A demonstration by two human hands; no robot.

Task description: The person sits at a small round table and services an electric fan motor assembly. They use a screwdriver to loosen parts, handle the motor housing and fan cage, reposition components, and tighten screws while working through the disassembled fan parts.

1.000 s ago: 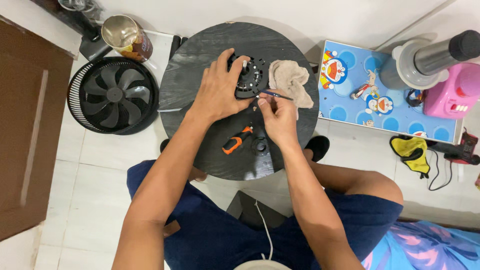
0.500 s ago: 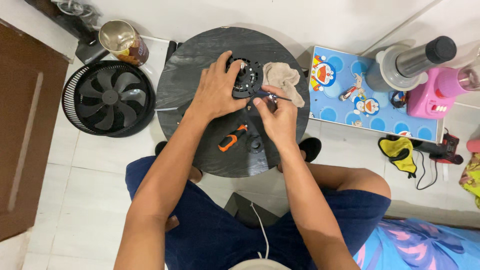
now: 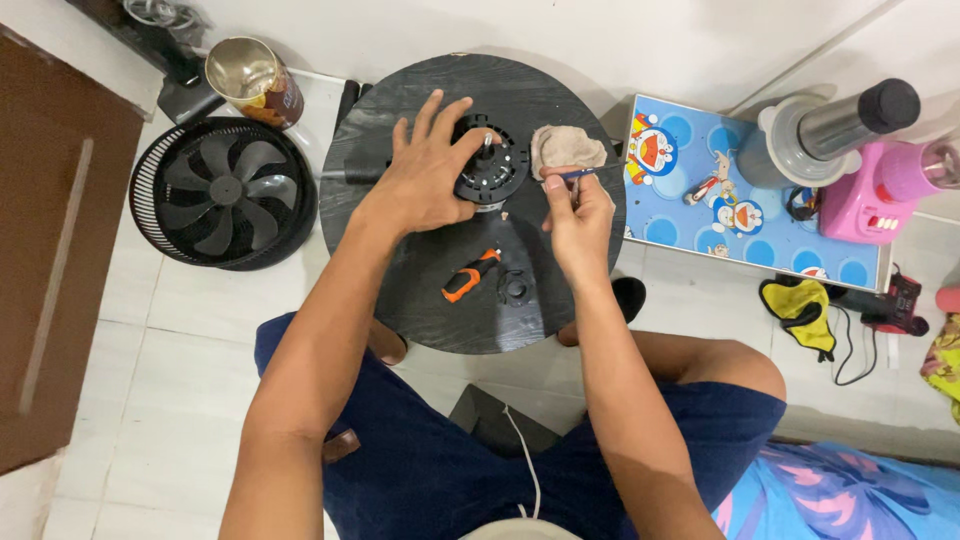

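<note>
I've got the round black motor housing (image 3: 490,170) sitting near the far middle of the round dark desk (image 3: 400,290), w/ a short shaft sticking up at its centre. My left hand (image 3: 425,180) lies over the housing's left side, fingers spread and curled round the rim, thumb up near the shaft, so it's open but pressing/steadying rather than clamped shut. My right hand (image 3: 575,215) is pinched closed on a thin tool w/ a blue grip (image 3: 572,176), held just right of the housing; tip is too small to make out, can't tell if it touches the housing. Judging by looks: housing is hard plastic over a motor, so prob. dense for its size, stiff, ribbed at the edge, decent grip there. I'd take it by the outer rim, not the shaft, which looks thin and could spin. The tool is light and slim, easy to slip, so a fingertip pinch near the grip fits. A beige rag (image 3: 565,148) lies crumpled just behind the right hand, soft, no help as a support. An orange-handled screwdriver (image 3: 470,277) and a small black ring part (image 3: 514,287) lie on the desk nearer me, apart from both hands. On the floor at left stands a black fan grille w/ blades (image 3: 225,193).
</note>
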